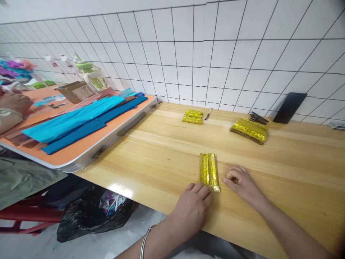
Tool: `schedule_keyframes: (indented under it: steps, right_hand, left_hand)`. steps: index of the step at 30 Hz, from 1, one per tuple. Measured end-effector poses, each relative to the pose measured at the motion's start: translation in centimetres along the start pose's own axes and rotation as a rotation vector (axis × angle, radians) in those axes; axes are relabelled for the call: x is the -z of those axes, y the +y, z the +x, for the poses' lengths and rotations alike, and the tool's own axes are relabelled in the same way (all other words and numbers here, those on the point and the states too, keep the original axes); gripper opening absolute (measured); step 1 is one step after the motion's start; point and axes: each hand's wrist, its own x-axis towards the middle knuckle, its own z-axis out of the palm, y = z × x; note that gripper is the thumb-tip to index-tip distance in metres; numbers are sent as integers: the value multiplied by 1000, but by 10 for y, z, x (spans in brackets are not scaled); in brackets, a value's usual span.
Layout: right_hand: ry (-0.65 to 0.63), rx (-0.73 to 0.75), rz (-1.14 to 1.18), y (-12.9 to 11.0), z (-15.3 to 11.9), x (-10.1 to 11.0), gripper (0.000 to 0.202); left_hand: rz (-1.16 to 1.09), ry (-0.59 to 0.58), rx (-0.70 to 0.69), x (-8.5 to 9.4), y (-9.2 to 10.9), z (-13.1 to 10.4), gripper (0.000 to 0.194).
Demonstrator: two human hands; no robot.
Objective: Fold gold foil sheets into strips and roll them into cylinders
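A folded strip of shiny gold foil paper [204,169] lies on the wooden table in front of me, its pleats running away from me. My left hand [194,203], with a bangle at the wrist, has its fingers bent over the near end of this paper; the thumb is hidden. Just right of the paper, my right hand [239,181] is curled, thumb close to the forefinger, with nothing visible in it. Farther back lie a smaller folded gold foil piece [192,117] and a thicker stack of gold foil paper [249,130].
Behind the stack are a black stapler-like tool [258,118] and a black phone-like slab [289,107] against the tiled wall. A pen [208,114] lies nearby. At left, an orange folding table [61,158] bears blue paper [78,114]; a co-worker's hand [14,104] is there. Below sits a black bag [81,219].
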Motion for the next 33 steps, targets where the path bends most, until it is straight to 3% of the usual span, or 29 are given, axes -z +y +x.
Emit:
schedule_keyframes:
  steps: [15,23,28,33]
  right_hand:
    - [14,-3,-118,-11,-9,-10,18]
    - [14,30,-67,-15,-14,-6,3]
    - [-50,186,-211,-52,-32,4,24]
    - [-98,263,-420,-69,-58,-8,49]
  left_hand:
    - [-22,31,24,-1,2,-2,25]
    - [-44,78,29,0,9,-6,15]
    - [-88,110,42,2,11,-10,14]
    - [-122,97,30,3,11,-13,21]
